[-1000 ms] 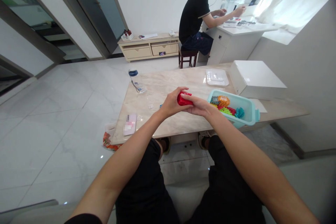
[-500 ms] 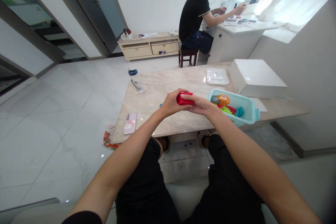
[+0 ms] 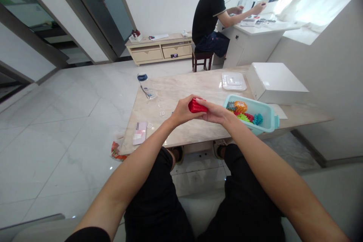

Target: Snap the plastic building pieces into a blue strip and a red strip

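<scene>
Between my two hands is a stack of red plastic pieces (image 3: pixel 197 106), held above the table (image 3: pixel 181 132). My left hand (image 3: pixel 183 111) curls around its left side, fingers along the back and thumb below. From the right, my right hand (image 3: pixel 213 112) grips the same stack, thumb across its top. To the right of my hands stands a light-blue basket (image 3: pixel 266 124) with plastic pieces in orange, lime green, red, grey and blue. The exact shape of the red pieces is partly hidden by my fingers. Small white grid-like pieces (image 3: pixel 162 114) lie left of my hands.
A clear bottle (image 3: pixel 147 90) with a blue lid stands at the back left; a pinkish booklet (image 3: pixel 140 133) lies near the front left. Behind the basket are a clear plastic lid (image 3: pixel 233 81) and a white box (image 3: pixel 279 83). Another person (image 3: pixel 211 15) sits at a far desk.
The red stack has tilted slightly in my hands, showing more of its ridged side. Both hands keep their hold in nearly the same place. The view has shifted a little.
</scene>
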`<action>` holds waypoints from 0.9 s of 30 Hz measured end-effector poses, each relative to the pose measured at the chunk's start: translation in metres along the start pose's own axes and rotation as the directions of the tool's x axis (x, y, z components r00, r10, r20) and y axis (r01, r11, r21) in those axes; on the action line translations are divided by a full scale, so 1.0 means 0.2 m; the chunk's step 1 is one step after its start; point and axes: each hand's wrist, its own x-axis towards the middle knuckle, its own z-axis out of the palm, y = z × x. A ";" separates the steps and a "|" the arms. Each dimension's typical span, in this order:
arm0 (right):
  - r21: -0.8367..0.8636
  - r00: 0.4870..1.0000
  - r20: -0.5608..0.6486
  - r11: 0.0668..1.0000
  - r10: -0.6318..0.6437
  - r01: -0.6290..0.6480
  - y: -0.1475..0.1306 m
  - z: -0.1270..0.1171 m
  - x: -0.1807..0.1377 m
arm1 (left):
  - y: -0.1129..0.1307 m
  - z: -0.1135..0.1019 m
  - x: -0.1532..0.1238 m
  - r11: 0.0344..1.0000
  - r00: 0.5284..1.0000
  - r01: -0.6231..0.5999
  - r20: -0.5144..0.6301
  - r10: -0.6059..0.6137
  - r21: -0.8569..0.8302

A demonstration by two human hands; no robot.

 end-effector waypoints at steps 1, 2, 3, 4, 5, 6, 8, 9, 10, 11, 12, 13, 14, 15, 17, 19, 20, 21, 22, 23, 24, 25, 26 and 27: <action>-0.002 1.000 0.002 1.000 0.002 -0.002 0.00 0.00 0.00 | 0.00 0.00 0.00 1.000 1.000 -0.004 0.002 0.004 -0.001; -0.006 1.000 0.002 1.000 0.003 -0.003 0.01 0.00 0.00 | -0.01 0.00 0.00 1.000 1.000 -0.008 0.000 0.008 0.002; -0.010 1.000 0.000 1.000 0.002 -0.002 0.01 0.01 0.00 | -0.01 0.00 -0.01 1.000 1.000 -0.008 -0.004 0.009 0.008; -0.015 1.000 -0.002 1.000 -0.001 0.001 0.01 0.01 0.00 | -0.01 0.01 -0.01 1.000 1.000 -0.009 -0.004 0.009 0.014; -0.021 1.000 -0.004 1.000 -0.005 0.005 0.01 0.01 0.00 | -0.02 0.01 -0.01 1.000 1.000 -0.010 -0.001 0.010 0.018; -0.030 1.000 -0.004 1.000 -0.010 0.010 0.02 0.01 0.00 | -0.03 0.01 -0.01 1.000 1.000 -0.011 0.004 0.011 0.018; -0.053 1.000 -0.005 0.998 -0.024 0.023 0.02 0.00 0.01 | -0.04 0.02 -0.01 1.000 1.000 -0.017 0.016 0.017 0.010; -0.068 0.999 -0.007 0.997 -0.032 0.031 0.02 0.00 0.01 | -0.05 0.03 -0.01 1.000 1.000 -0.019 0.022 0.019 0.003; -0.085 0.999 -0.012 0.996 -0.042 0.041 0.03 0.00 0.01 | -0.05 0.03 -0.01 1.000 0.999 -0.020 0.028 0.020 -0.006; -0.105 0.998 -0.016 0.993 -0.055 0.053 0.03 0.00 0.02 | -0.06 0.03 0.00 1.000 0.999 -0.021 0.037 0.022 -0.017; -0.132 0.997 -0.020 0.989 -0.069 0.065 0.03 -0.01 0.02 | -0.07 0.02 0.00 0.999 0.998 -0.022 0.050 0.024 -0.031; -0.167 0.997 -0.023 0.983 -0.080 0.075 0.02 -0.01 0.01 | -0.08 0.01 0.01 0.999 0.997 -0.023 0.066 0.026 -0.047; -0.211 0.996 -0.028 0.974 -0.090 0.082 0.02 -0.02 0.01 | -0.10 0.00 0.01 0.998 0.996 -0.020 0.082 0.025 -0.063; -0.269 0.994 -0.038 0.959 -0.100 0.087 0.02 -0.03 0.00 | -0.12 -0.02 0.01 0.997 0.995 -0.008 0.095 0.015 -0.079; -0.411 0.986 -0.087 0.907 -0.139 0.091 0.01 -0.05 -0.02 | -0.15 -0.07 0.01 0.992 0.992 0.056 0.116 -0.042 -0.112; -0.546 0.964 -0.159 0.833 -0.212 0.093 0.00 -0.09 -0.05 | -0.19 -0.11 0.00 0.974 0.979 0.164 0.145 -0.141 -0.156; -0.597 0.947 -0.193 0.797 -0.259 0.096 -0.01 -0.11 -0.06 | -0.21 -0.11 0.00 0.960 0.968 0.221 0.159 -0.194 -0.173; -0.634 0.927 -0.222 0.767 -0.304 0.100 -0.01 -0.14 -0.08 | -0.22 -0.11 0.00 0.945 0.956 0.272 0.165 -0.244 -0.179; -0.660 0.907 -0.243 0.744 -0.344 0.105 -0.02 -0.17 -0.10 | -0.23 -0.10 0.00 0.934 0.945 0.313 0.158 -0.287 -0.171; -0.681 0.891 -0.253 0.723 -0.378 0.113 -0.03 -0.20 -0.11 | -0.24 -0.08 0.01 0.928 0.937 0.341 0.134 -0.323 -0.147; -0.702 0.877 -0.255 0.702 -0.408 0.122 -0.04 -0.23 -0.14 | -0.25 -0.05 0.03 0.926 0.932 0.359 0.100 -0.349 -0.113; -0.728 0.866 -0.249 0.674 -0.434 0.128 -0.04 -0.26 -0.16 | -0.24 -0.02 0.05 0.927 0.930 0.367 0.062 -0.363 -0.074; -0.764 0.859 -0.236 0.633 -0.455 0.125 -0.05 -0.29 -0.18 | -0.24 0.01 0.07 0.931 0.931 0.364 0.024 -0.363 -0.036; -0.808 0.854 -0.220 0.579 -0.471 0.111 -0.05 -0.32 -0.21 | -0.23 0.04 0.09 0.936 0.935 0.353 -0.010 -0.353 -0.002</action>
